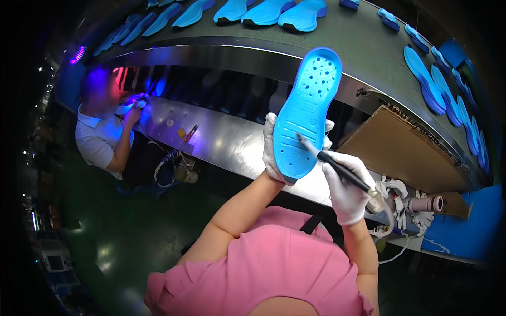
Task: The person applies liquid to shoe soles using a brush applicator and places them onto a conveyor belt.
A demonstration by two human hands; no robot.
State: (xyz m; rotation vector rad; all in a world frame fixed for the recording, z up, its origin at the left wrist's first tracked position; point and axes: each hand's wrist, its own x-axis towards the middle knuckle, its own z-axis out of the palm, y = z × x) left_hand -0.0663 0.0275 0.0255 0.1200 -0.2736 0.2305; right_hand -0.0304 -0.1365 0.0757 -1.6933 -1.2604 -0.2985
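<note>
A bright blue shoe sole [310, 113] is held up over the bench, its inner face with holes and raised ribs turned toward me. My left hand [271, 150], in a white glove, grips it from behind, fingers wrapping both edges near its lower half. In my white-gloved right hand [349, 189] is a pen-like tool [343, 170] with a black grip and a pale, narrow tip. That tip is at the ribbed middle of the sole; whether it touches cannot be made out. A pale tube appears to run from the tool's rear end.
Beyond the steel bench [232, 139], a dark green conveyor belt [348, 31] carries several blue soles [424, 79]. A cardboard sheet [406, 150] leans at right, near crumpled gloves [392, 187] and a pinkish roll [424, 204]. At left sits a co-worker [103, 137]; red-handled pliers [191, 132] lie between us.
</note>
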